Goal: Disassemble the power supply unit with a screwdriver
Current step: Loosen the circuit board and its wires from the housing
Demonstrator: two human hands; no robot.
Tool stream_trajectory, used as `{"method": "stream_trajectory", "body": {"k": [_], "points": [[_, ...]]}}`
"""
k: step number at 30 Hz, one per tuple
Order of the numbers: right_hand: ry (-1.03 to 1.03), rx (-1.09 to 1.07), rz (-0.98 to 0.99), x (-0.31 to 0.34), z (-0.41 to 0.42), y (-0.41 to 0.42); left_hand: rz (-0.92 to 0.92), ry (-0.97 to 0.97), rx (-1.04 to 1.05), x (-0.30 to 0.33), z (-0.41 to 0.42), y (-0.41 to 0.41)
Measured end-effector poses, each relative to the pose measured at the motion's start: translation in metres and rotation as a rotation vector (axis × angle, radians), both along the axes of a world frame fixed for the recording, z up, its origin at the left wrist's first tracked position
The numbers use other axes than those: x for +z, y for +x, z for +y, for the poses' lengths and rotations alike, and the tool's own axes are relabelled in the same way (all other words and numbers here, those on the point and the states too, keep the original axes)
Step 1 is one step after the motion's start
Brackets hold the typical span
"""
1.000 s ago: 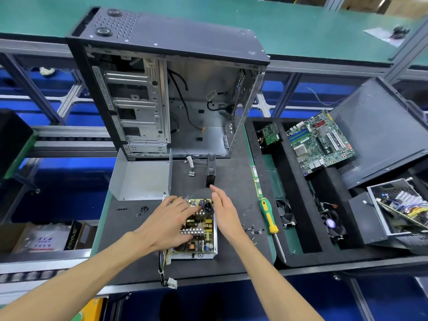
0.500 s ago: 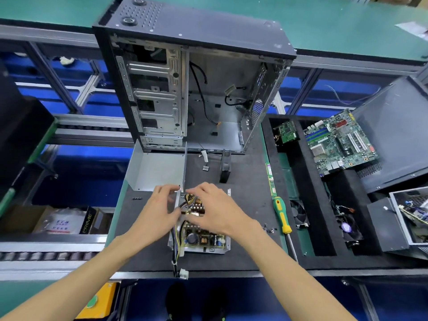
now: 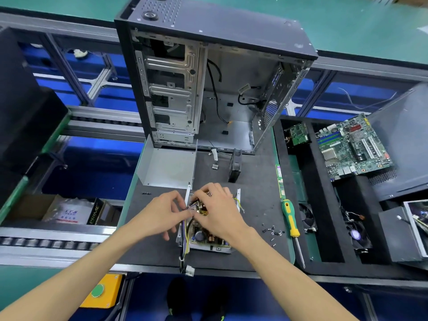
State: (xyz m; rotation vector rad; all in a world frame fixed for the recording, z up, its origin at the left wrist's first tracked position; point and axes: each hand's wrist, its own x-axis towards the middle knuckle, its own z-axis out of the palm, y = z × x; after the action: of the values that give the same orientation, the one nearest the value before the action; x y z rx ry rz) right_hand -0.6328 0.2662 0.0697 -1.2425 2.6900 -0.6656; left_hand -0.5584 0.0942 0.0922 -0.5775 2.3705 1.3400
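Observation:
The opened power supply unit [image 3: 208, 242] lies on the black mat, its circuit board and capacitors exposed in a shallow metal tray. My left hand [image 3: 162, 214] pinches the wire bundle [image 3: 185, 230] at the unit's left side. My right hand [image 3: 217, 212] rests over the board's far half, fingers curled down on the wires and components there. A bundle of cables runs off the front edge to a white connector [image 3: 189, 270]. The green and yellow screwdriver [image 3: 292, 225] lies untouched on the mat to the right. The unit's grey metal cover [image 3: 166, 167] lies beyond my hands.
An empty computer case [image 3: 208, 89] stands upright at the back. Loose screws [image 3: 272, 231] lie between the unit and the screwdriver, more at the left [image 3: 146, 193]. A RAM stick [image 3: 280, 179], a small black fan [image 3: 235, 167], a motherboard [image 3: 352, 147] and fans in foam slots sit to the right.
Both hands have closed in over the board's far left part. The right hand came from the unit's right side onto the wires. The view has tilted downward.

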Motion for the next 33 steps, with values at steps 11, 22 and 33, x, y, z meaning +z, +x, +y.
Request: {"method": "stream_trajectory", "body": {"k": [11,22,33], "points": [[-0.143,-0.133,-0.161,0.006,0.002,-0.010,-0.003,0.110,-0.104,0.026,0.005,0.001],[-0.086,0.094,-0.001,0.009,0.020,-0.002,0.075,0.522,0.294,0.048,-0.004,-0.016],[-0.032,0.051,0.125,0.004,0.000,0.005,0.118,-0.039,0.141,0.062,0.010,-0.025]]}}
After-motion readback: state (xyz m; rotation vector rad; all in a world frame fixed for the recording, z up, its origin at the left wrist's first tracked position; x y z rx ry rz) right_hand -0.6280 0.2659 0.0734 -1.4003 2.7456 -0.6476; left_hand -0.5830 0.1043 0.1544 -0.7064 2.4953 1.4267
